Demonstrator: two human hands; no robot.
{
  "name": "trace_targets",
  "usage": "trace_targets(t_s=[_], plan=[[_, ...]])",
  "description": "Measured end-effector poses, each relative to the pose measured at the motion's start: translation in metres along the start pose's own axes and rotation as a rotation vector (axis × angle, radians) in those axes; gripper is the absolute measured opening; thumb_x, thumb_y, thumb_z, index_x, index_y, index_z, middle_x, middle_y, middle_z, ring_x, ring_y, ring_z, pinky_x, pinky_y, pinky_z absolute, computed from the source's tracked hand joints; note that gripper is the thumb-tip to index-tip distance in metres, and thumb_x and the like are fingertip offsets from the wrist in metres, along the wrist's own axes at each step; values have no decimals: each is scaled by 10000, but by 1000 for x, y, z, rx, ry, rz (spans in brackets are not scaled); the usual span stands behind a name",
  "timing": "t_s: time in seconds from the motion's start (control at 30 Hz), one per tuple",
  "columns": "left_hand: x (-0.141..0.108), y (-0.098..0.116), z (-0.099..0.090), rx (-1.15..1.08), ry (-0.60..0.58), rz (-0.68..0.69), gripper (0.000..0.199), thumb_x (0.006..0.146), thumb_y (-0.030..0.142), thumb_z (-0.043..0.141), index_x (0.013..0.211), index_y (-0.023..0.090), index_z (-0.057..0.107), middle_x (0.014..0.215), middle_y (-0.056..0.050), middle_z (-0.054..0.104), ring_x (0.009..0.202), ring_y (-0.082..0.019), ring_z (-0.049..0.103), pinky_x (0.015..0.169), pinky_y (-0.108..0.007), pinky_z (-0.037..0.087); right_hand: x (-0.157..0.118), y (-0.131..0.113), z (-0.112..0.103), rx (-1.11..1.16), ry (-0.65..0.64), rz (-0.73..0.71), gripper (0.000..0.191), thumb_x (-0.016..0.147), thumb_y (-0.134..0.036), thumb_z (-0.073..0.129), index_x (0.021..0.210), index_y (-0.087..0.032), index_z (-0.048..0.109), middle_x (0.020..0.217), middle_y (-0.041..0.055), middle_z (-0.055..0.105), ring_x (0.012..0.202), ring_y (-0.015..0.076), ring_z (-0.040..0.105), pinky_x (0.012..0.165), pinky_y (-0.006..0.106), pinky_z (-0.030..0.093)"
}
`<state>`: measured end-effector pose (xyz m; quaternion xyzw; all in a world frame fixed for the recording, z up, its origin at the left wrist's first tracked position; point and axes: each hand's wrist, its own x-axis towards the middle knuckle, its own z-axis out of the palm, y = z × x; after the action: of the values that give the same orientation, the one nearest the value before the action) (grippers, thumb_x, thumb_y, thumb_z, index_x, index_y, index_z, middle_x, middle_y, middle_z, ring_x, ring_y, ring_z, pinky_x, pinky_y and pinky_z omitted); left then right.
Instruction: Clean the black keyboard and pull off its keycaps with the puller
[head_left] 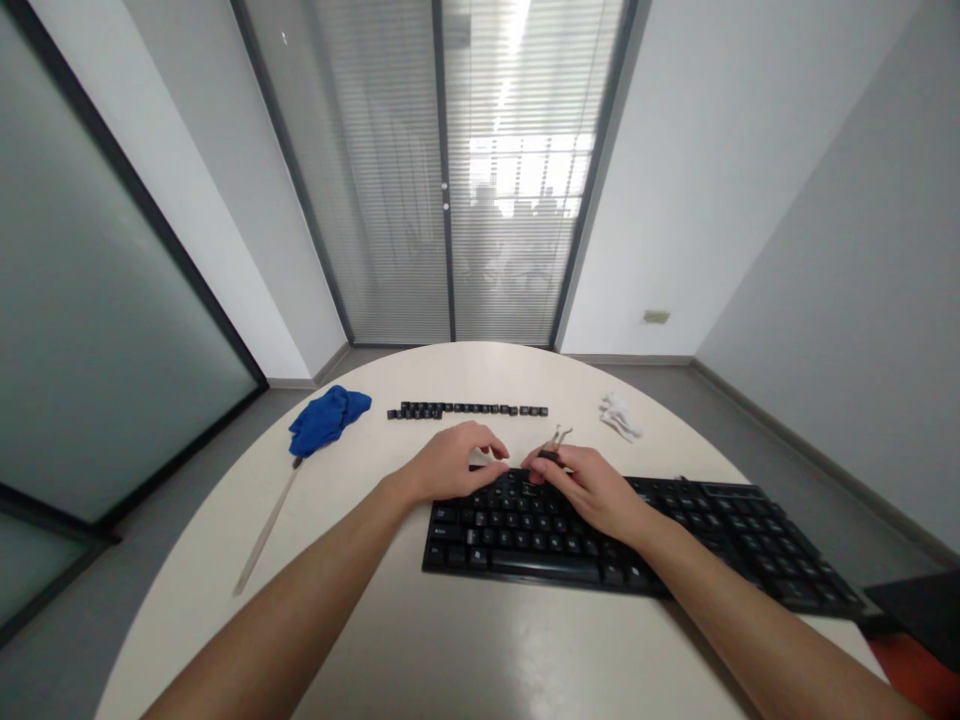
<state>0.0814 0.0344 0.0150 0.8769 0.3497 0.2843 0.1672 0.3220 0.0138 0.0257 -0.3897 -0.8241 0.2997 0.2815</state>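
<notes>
A black keyboard (540, 563) lies on the round white table, slanting away to the right. My left hand (461, 463) rests at its upper left part, thumb and curved fingers apart, with nothing visible between them. Gripped in my right hand (592, 490) is a keycap puller (553, 450), its two bent wire prongs pointing up and away from me. This hand is over the upper middle of the keyboard, and its fingertips are close to my left thumb. My hands hide part of the upper key rows. Beyond the keyboard, loose black keycaps (480, 408) stand in rows.
On the left of the table (420, 650) lie a crumpled blue cloth (328, 418) and a brush with a long pale handle (266, 530). A crumpled white cloth or tissue (619, 416) sits at the right. Something dark and red shows beyond the right table edge.
</notes>
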Motion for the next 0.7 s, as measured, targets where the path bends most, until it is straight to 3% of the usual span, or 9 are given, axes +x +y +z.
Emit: trace_targets(t_s=[0.2,0.37,0.53,0.7], plan=[[2,20,11,28,-162,50,337,795,406,728,1057,210,647,1055,-76,658,1021,-246,591,901,-360,483,-2,0,1,16,-4,11,365,926,-554,534,860,-253,729,802,40,724,791,239,642,773,350,499],[0,20,16,46,-127,71,288,811,396,706,1023,211,650,1061,-80,641,1040,-249,569,931,-373,472,-4,0,-5,-23,-7,10,359,913,-546,562,846,-248,749,790,48,723,763,231,637,738,343,491],[-2,20,17,34,-111,64,226,816,361,700,991,224,661,1054,-71,640,1046,-245,567,935,-374,476,-4,1,-8,-70,7,80,322,928,-506,558,1013,-248,729,755,19,714,635,188,598,614,307,445],[-1,19,17,10,-100,40,130,871,295,628,969,230,685,1031,-60,654,1026,-228,581,936,-369,475,-4,2,-8,-22,5,81,380,927,-540,536,847,-223,729,705,23,706,636,193,593,612,306,447]])
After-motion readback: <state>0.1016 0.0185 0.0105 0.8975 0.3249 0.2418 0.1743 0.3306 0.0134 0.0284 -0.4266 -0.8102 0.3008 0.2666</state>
